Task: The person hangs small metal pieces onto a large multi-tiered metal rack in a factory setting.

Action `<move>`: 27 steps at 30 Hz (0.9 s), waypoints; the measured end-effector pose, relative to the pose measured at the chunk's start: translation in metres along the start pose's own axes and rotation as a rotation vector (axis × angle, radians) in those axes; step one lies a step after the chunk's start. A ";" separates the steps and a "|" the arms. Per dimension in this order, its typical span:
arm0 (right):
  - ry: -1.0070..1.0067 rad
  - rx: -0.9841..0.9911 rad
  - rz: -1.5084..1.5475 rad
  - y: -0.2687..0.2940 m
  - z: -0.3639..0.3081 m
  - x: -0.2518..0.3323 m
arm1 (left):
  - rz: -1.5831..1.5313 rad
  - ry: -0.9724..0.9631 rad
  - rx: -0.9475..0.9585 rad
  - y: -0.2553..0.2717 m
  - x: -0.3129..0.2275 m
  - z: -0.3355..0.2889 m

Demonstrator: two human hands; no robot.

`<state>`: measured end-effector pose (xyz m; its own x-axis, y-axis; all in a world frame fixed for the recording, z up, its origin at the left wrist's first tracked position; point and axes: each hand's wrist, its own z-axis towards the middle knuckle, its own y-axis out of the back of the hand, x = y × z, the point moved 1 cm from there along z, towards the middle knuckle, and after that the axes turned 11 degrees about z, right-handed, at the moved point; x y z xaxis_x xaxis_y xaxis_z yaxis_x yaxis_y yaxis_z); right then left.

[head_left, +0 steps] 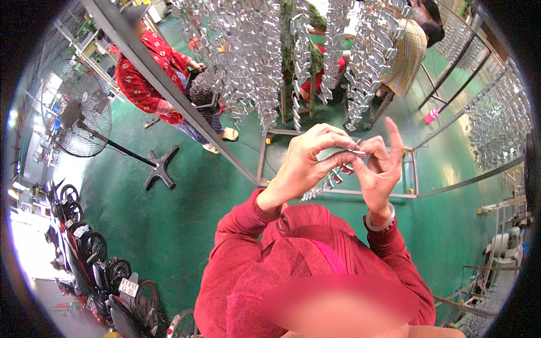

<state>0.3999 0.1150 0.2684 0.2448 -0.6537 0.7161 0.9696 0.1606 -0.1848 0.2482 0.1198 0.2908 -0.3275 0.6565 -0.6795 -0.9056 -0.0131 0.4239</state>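
In front of my chest, both hands are raised and meet at a small silvery metal piece (356, 151). My left hand (310, 158) pinches it between thumb and fingertips from one side. My right hand (376, 172) pinches at the same spot with thumb and bent fingers, one finger pointing up. Below the fingers hangs a short string of small metal pieces (313, 193), partly hidden behind my hands. Just beyond, long strands of shiny bent metal pieces (242, 62) hang in a dense curtain.
A metal frame (169, 96) surrounds the strands. A person in a red patterned shirt (149, 73) stands at the left, with more people behind the strands. A pedestal fan (79, 112) and parked motorbikes (96, 270) are on the left. More strands (499, 124) hang at right.
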 end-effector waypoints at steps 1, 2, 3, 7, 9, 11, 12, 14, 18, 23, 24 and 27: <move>0.024 0.030 -0.061 -0.002 0.002 -0.005 | 0.000 0.004 0.004 0.003 0.002 0.000; -0.018 0.017 -0.030 -0.006 0.002 -0.007 | -0.001 0.009 0.010 0.005 0.003 0.001; -0.038 0.023 -0.010 -0.009 0.002 -0.009 | -0.010 0.033 0.025 0.008 0.004 0.001; 0.012 0.092 -0.007 -0.012 0.020 -0.012 | -0.288 0.174 0.007 0.024 0.009 0.004; 0.059 0.046 -0.057 -0.006 0.034 -0.010 | -0.333 0.105 -0.060 0.036 0.013 0.011; 0.110 -0.040 -0.070 0.000 0.060 0.000 | -0.352 0.076 -0.095 0.051 0.010 0.020; 0.141 -0.084 -0.047 0.002 0.076 0.000 | -0.309 0.100 -0.094 0.060 0.007 0.025; 0.280 -0.125 -0.167 0.004 0.111 0.014 | -0.408 0.096 -0.133 0.071 0.003 0.036; 0.486 -0.094 0.014 -0.010 0.158 0.050 | -0.398 0.035 -0.312 0.097 -0.011 0.069; 0.370 0.072 0.159 -0.026 0.192 0.068 | -0.417 0.042 -0.360 0.121 -0.009 0.109; 0.311 0.105 0.198 -0.031 0.202 0.069 | -0.414 0.051 -0.378 0.125 -0.010 0.117; 0.183 0.129 0.208 -0.042 0.234 0.067 | -0.572 -0.058 -0.402 0.131 -0.001 0.144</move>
<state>0.3769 0.2376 0.4817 0.4442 -0.7178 0.5362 0.8944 0.3896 -0.2196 0.1688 0.2260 0.4325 0.2346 0.6824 -0.6923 -0.9646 0.0755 -0.2525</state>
